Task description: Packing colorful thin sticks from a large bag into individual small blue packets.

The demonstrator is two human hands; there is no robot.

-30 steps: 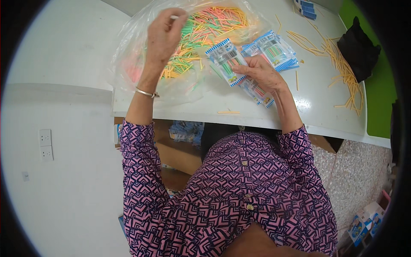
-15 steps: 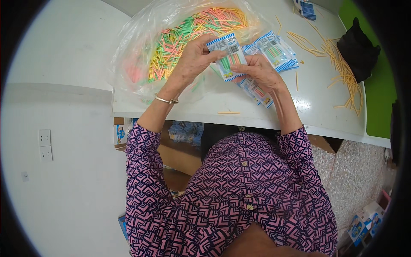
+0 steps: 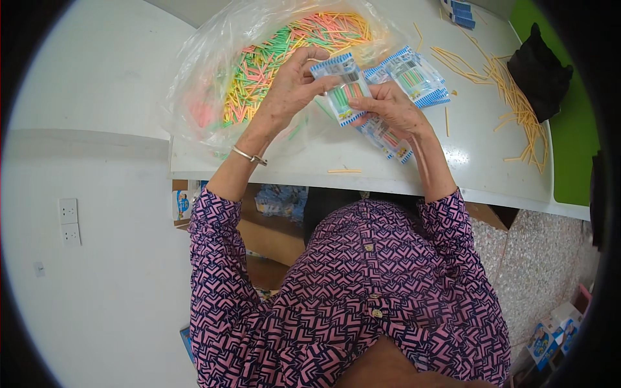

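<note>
Between my two hands is a small clear packet (image 3: 343,96) with blue-striped ends and thin green and pink sticks inside. My left hand (image 3: 299,83) has its thumb on the packet's upper left part. My right hand (image 3: 391,108) pinches its lower right side. Under and beside my right hand lie other packets of the same kind: one packet (image 3: 387,139) by the wrist and a pile of packets (image 3: 414,74) just beyond the fingers. Behind my left hand, a big clear plastic bag (image 3: 200,71) lies open, full of short pink, green and yellow sticks (image 3: 278,48).
Long yellow sticks (image 3: 521,107) are scattered at the table's right, beside a black cloth-like thing (image 3: 540,74) and a green surface (image 3: 569,155). A single yellow stick (image 3: 344,171) lies near the front edge. Blue-and-white packets (image 3: 460,13) sit at the back. Cardboard boxes (image 3: 272,242) are below the table.
My left hand's index finger has lifted and curled a little away from the packet's top edge. The packet stays in nearly the same place. My right hand keeps its grip.
</note>
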